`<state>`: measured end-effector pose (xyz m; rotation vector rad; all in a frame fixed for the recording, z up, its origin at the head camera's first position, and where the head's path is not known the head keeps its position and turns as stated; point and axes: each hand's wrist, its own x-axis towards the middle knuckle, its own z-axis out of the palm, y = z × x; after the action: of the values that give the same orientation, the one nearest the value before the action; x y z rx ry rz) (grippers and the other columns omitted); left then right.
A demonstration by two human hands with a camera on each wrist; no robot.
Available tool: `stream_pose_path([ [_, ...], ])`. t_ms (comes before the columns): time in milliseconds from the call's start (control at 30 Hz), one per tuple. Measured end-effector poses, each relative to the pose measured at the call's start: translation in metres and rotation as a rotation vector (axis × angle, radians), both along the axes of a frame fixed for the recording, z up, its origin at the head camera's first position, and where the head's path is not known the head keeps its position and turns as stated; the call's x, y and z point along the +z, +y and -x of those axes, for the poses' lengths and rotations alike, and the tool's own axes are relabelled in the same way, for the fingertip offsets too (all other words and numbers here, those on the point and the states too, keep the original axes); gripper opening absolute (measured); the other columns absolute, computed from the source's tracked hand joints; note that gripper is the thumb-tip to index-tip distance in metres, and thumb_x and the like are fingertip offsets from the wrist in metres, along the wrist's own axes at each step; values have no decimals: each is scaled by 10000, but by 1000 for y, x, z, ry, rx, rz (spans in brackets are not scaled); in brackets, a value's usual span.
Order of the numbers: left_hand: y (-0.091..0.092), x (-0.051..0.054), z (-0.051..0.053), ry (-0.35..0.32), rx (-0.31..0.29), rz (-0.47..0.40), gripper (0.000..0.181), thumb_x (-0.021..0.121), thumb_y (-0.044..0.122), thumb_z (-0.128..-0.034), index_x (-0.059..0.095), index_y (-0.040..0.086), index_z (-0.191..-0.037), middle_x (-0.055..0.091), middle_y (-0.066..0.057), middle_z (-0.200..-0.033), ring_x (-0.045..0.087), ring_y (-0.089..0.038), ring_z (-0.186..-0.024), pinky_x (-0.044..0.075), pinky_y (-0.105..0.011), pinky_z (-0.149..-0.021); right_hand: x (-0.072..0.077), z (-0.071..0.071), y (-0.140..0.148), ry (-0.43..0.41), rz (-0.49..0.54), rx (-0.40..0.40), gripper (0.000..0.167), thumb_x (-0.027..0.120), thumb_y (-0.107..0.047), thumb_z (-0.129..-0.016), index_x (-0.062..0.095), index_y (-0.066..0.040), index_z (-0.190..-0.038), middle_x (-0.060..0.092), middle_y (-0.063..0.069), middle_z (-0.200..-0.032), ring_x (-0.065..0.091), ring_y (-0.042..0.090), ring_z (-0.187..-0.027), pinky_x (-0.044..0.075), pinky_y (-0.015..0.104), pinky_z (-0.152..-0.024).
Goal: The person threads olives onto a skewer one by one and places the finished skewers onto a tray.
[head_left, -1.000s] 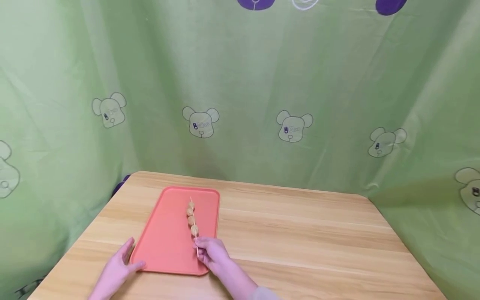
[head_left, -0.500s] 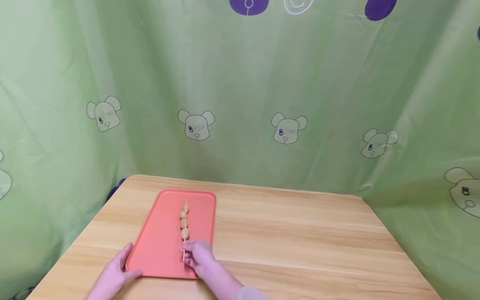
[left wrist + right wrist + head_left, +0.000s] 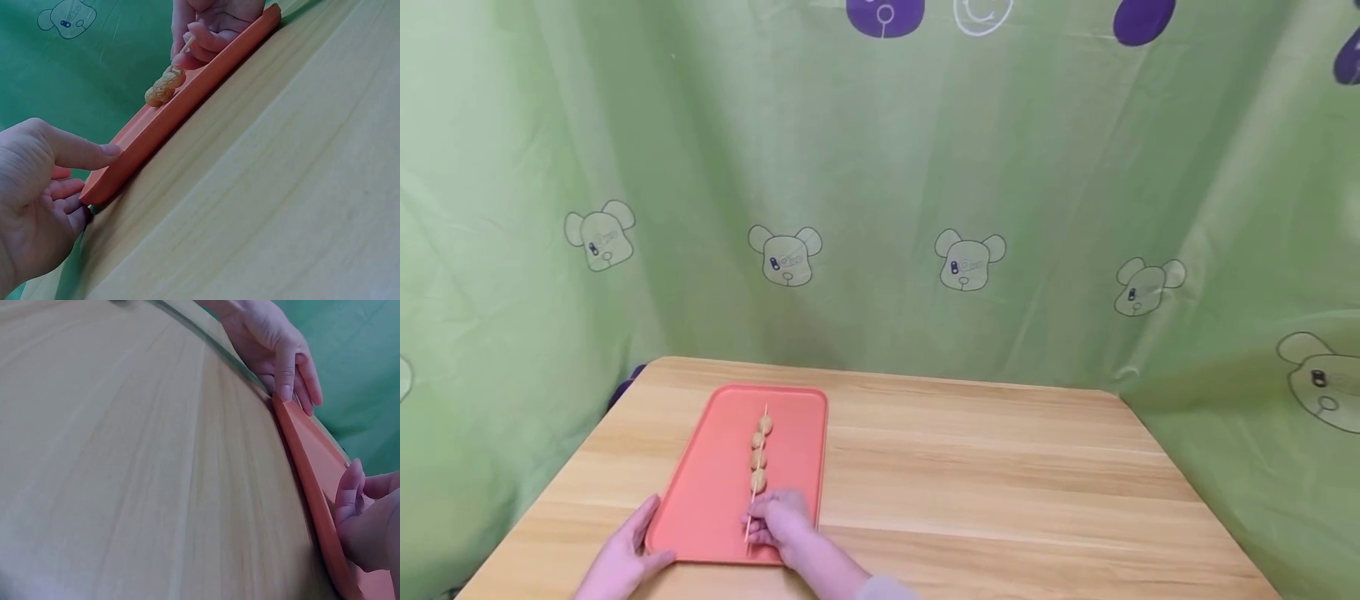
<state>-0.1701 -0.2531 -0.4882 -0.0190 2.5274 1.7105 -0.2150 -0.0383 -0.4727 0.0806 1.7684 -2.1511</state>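
Observation:
A skewer [image 3: 758, 460] of several round, tan, wrinkled balls lies lengthwise over the red tray [image 3: 700, 521], near its middle. My right hand [image 3: 781, 523] pinches the bare lower stick between thumb and fingers, above the tray's near part. In the left wrist view the balls [image 3: 165, 86] sit low at the tray surface; whether all of them touch it I cannot tell. My left hand [image 3: 625, 554] grips the tray's near left corner. Its thumb presses the near rim and its fingers bend round the left side, as the left wrist view shows.
A light wooden table [image 3: 1000, 492] bears the tray on its left part, and its surface extends far to the right. Behind it and at both sides hangs a green curtain [image 3: 880, 333] printed with bear heads.
The right hand has shifted the skewer leftward over the tray, its near end swinging left. My left hand keeps to the corner. The whole head view has drifted slightly.

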Motion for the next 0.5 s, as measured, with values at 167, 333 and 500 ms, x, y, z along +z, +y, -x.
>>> stream_pose_path([
  [167,-1,-2,0,-4,-8,13,859,691,-69,-749,115,-197,-1373,130,-362,-1433,123,-411,-1297,257,-25,-911,-2,-2,-4,22,-26,2,57,519,101,-837,552,55,-827,543,48,-628,486,59,-444,491,165,-447],
  [333,-1,-7,-1,60,-2,17,826,699,-76,-738,161,-219,-1349,179,-379,-1405,211,-139,-1285,266,-14,-888,-4,-3,-5,24,-71,-16,35,571,83,-829,563,52,-813,556,51,-594,508,61,-427,497,183,-431],
  [500,-1,-5,-1,61,-4,17,828,700,-70,-738,162,-217,-1351,176,-378,-1407,212,-122,-1279,262,-10,-886,-2,-2,-6,31,-119,-18,29,603,47,-831,588,72,-837,591,56,-593,523,67,-434,493,180,-425],
])
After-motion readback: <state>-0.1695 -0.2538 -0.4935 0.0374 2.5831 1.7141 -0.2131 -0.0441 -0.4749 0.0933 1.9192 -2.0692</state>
